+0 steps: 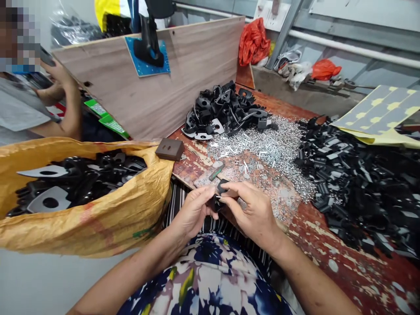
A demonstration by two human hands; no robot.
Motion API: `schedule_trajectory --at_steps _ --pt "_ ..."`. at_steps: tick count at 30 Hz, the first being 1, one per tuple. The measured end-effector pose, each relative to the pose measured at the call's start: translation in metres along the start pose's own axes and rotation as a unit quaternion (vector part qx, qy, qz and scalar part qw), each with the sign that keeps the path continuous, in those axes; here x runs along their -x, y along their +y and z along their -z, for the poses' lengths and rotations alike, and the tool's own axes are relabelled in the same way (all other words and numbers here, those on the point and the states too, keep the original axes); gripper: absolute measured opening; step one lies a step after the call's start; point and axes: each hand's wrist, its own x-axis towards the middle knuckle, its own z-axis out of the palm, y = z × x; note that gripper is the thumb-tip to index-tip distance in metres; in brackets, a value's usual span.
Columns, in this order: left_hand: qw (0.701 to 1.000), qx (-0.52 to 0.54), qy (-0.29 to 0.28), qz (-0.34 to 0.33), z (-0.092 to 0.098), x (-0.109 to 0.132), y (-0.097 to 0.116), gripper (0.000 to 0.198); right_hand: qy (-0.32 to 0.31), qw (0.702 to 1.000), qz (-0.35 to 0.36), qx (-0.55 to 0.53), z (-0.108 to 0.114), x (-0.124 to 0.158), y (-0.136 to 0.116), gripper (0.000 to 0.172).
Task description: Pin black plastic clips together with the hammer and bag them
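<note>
You are sitting at the red table's [348, 271] near edge, with the yellow sack [98, 218] crowding 9 o'clock, the heap of black plastic pieces [361, 183] at 3 and the silver pins [272, 148] at 12. Your left hand [193, 210] and right hand [252, 210] are both pinching the small black part [222, 186] over your lap. If your grip loosens, it is likely falling past the edge. Bare room is lying at 4 o'clock.

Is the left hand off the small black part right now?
No, the left hand and the right hand both pinch the small black part between their fingertips.
</note>
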Motion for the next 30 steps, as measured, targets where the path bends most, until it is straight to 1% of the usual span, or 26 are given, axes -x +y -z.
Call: schedule_trajectory --at_steps 3,5,7,9,10,11,12,14,17,19,21,23,24,25,26,28,30 --pt "1.000 0.005 0.005 -0.005 -0.001 0.002 -0.001 0.035 -0.019 0.999 0.023 0.033 0.000 0.000 -0.004 0.019" --pt "1.000 0.009 0.019 -0.009 -0.003 0.004 -0.003 0.036 -0.035 0.991 0.072 0.109 -0.003 0.001 -0.011 0.018" --pt "0.998 0.025 0.047 -0.020 -0.005 0.006 -0.007 0.035 -0.050 0.962 0.158 0.215 -0.008 0.003 -0.018 0.018" --pt "0.995 0.053 0.078 -0.034 -0.008 0.008 -0.011 0.037 -0.054 0.921 0.241 0.301 -0.016 0.005 -0.024 0.017" --pt "0.993 0.066 0.088 -0.039 -0.009 0.009 -0.013 0.038 -0.052 0.905 0.268 0.327 -0.019 0.006 -0.025 0.018" --pt "0.992 0.074 0.093 -0.040 -0.009 0.010 -0.015 0.039 -0.052 0.896 0.281 0.341 -0.021 0.006 -0.027 0.019" --pt "0.992 0.076 0.094 -0.037 -0.008 0.011 -0.017 0.040 -0.057 0.893 0.284 0.345 -0.022 0.006 -0.027 0.020" --pt "0.994 0.061 0.085 -0.024 -0.006 0.014 -0.018 0.040 -0.076 0.899 0.272 0.334 -0.021 0.006 -0.027 0.022" --pt "0.999 0.019 0.030 -0.005 0.002 0.023 -0.019 0.034 -0.086 0.920 0.242 0.297 -0.016 0.010 -0.026 0.022" --pt "0.999 -0.030 0.004 -0.024 0.010 0.032 -0.018 0.034 -0.078 0.937 0.214 0.265 -0.015 0.015 -0.026 0.021" --pt "0.991 -0.109 0.022 -0.072 0.021 0.042 -0.016 0.041 -0.079 0.956 0.185 0.215 -0.016 0.020 -0.025 0.021" --pt "0.970 -0.209 0.055 -0.114 0.034 0.049 -0.010 0.043 -0.100 0.972 0.146 0.156 -0.012 0.022 -0.018 0.019" --pt "0.957 -0.257 0.065 -0.121 0.039 0.051 -0.005 0.041 -0.109 0.976 0.118 0.145 -0.008 0.023 -0.012 0.020" --pt "0.945 -0.298 0.071 -0.118 0.045 0.052 0.000 0.037 -0.114 0.977 0.085 0.159 -0.003 0.023 -0.003 0.021" --pt "0.935 -0.329 0.074 -0.110 0.049 0.050 0.006 0.036 -0.115 0.972 0.050 0.200 0.004 0.023 0.007 0.022" --pt "0.924 -0.363 0.075 -0.098 0.055 0.040 0.014 0.037 -0.118 0.941 -0.006 0.318 0.017 0.026 0.029 0.020" --pt "0.917 -0.377 0.075 -0.110 0.058 0.022 0.016 0.038 -0.142 0.906 -0.026 0.398 0.024 0.031 0.048 0.017"
